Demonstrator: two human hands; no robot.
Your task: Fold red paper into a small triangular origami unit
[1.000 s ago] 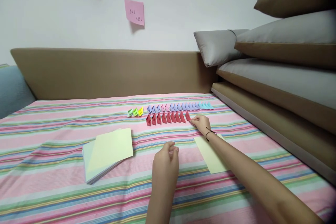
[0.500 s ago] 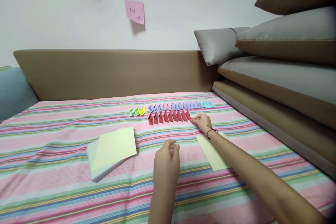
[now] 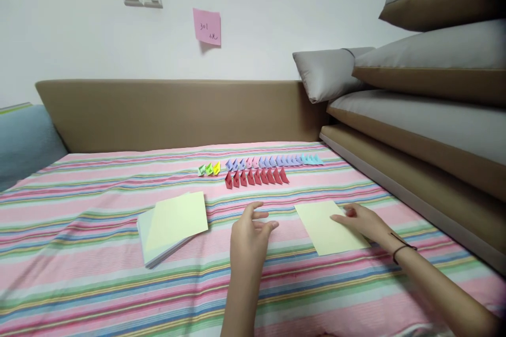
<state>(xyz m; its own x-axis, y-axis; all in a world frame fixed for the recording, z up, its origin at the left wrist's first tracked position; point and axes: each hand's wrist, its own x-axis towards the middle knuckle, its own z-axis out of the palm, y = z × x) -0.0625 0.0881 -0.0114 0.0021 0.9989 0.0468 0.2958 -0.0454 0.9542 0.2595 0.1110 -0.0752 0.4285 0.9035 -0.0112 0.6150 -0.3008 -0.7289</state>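
A pale yellow sheet of paper (image 3: 320, 229) lies flat on the striped cloth. My right hand (image 3: 358, 219) is over its right edge, thumb and fingers apart; whether it touches the paper I cannot tell. To the left of that sheet, my left hand (image 3: 253, 226) hovers over the cloth with parted fingers and nothing in them. Beyond the hands stands a row of red folded paper boats (image 3: 256, 177). Behind it runs a row of purple, pink and blue paper boats (image 3: 272, 161). Green and yellow paper boats (image 3: 209, 169) sit at its left.
A stack of paper (image 3: 177, 221), pale yellow on top, lies left of my left hand. The striped cloth (image 3: 118, 295) covers the surface. Grey and brown cushions (image 3: 427, 110) are piled along the right side. A brown padded backrest (image 3: 177, 116) closes off the back.
My right hand has drawn back from the right end of the red boats to the yellow sheet, its fingers parting. My left hand's fingers have spread wider. The view has shifted slightly.
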